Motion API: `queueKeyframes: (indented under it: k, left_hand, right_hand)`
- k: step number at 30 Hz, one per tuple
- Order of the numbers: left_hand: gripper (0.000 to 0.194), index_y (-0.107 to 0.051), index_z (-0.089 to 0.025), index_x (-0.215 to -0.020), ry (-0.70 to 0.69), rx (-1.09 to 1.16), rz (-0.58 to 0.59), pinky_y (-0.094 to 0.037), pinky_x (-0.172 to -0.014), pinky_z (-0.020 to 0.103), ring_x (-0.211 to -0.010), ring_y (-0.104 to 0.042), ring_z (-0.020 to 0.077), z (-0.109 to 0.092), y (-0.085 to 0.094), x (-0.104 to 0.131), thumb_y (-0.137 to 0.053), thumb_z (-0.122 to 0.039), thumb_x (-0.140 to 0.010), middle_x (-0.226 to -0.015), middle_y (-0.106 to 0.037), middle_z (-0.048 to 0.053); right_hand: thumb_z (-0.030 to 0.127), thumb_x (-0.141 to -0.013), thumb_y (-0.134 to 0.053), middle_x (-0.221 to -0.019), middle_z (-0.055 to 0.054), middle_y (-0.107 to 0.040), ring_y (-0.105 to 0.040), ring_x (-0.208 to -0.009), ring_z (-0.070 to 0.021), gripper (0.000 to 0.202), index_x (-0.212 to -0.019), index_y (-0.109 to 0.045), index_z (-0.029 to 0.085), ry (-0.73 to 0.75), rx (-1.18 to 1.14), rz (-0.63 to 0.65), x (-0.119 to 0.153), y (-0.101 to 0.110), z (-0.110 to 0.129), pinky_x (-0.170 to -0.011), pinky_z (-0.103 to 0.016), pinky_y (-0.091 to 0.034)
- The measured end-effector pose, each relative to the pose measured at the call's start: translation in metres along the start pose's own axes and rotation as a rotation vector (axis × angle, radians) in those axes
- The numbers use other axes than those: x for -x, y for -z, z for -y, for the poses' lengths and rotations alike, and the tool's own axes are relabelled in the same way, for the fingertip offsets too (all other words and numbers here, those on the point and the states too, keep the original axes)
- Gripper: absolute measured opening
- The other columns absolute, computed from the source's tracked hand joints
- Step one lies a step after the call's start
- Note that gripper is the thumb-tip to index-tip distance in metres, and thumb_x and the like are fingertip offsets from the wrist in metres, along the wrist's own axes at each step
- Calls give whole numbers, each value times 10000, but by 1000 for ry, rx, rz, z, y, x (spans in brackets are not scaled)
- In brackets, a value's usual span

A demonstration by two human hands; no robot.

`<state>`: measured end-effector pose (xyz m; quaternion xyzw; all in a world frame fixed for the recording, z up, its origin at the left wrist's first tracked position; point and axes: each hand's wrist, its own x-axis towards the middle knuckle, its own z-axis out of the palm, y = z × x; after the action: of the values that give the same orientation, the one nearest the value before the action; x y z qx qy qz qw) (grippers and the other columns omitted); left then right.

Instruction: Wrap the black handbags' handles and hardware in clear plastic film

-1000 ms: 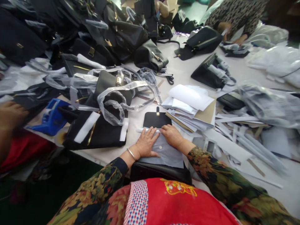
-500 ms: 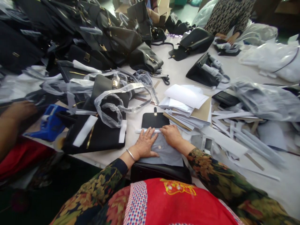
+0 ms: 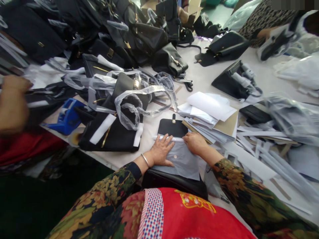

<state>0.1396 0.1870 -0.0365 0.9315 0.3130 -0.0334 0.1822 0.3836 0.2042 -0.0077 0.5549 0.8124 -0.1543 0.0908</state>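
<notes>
A black handbag [image 3: 174,183] lies in front of me, its black flap [image 3: 171,127] with a gold clasp stretched out at the far side. Over its middle is a thin greyish sheet [image 3: 183,162] with a small round mark. A white-wrapped strip [image 3: 177,139] crosses the bag between flap and sheet. My left hand [image 3: 161,151] rests flat on the sheet, fingers spread, tips on the strip. With fingers curled together, my right hand [image 3: 196,143] grips the strip's right end.
Left of the bag lies another black handbag [image 3: 122,132] with plastic-wrapped straps, then a blue tape dispenser [image 3: 66,116]. A paper stack [image 3: 209,106] stands to the right, near loose paper strips [image 3: 266,149]. Bags pile up behind. A co-worker's arm [image 3: 13,103] is at left.
My view has shifted, so the table appears farther right. My hands keep about the same place on the bag. The co-worker at far right has lifted a wrapped black item.
</notes>
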Motion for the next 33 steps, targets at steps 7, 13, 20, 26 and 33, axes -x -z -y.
queueKeyframes:
  k: [7,13,20,26,33]
  left_hand:
    - [1233,-292,-137,-1579,7,-1,4,-55,-1200,649,-1528,-131,428,3,-6,-4,-612,-881,-649,-1659,-231,199]
    - [1223,-301,-140,-1576,9,3,-2,-79,-1209,638,-1527,-160,424,1,-5,-6,-668,-842,-644,-1651,-257,197]
    - [1272,-229,-120,-1594,37,29,18,-82,-1209,631,-1531,-160,420,2,-6,-7,-656,-851,-644,-1649,-248,214]
    - [1191,-235,-132,-1590,11,69,6,-32,-1209,620,-1535,-145,406,3,-9,-2,-574,-857,-709,-1645,-265,208]
    - [1114,-318,-115,-1554,-2,104,-37,-84,-1193,654,-1519,-181,419,3,-1,2,-534,-846,-742,-1626,-307,212]
  right_hand:
    - [218,-924,-561,-1380,-219,-577,-495,-1245,-347,490,-1392,-551,74,6,-32,-106,8,-20,56,-1050,-466,-365]
    - [296,-785,-758,-1423,-228,-534,-466,-1261,-368,785,-1466,-454,51,-68,-74,-147,14,-37,64,-1095,-496,-316]
    - [334,-779,-779,-1431,-221,-540,-481,-1246,-364,790,-1458,-469,76,-42,-85,-161,13,-40,58,-1062,-491,-341]
    - [207,-963,-483,-1390,-188,-597,-522,-1244,-335,436,-1375,-585,107,-47,-103,-138,11,-38,56,-1055,-467,-364]
    - [251,-994,-444,-1334,-202,-633,-585,-1229,-284,388,-1291,-623,77,-145,-128,-56,-46,-3,28,-1043,-366,-416]
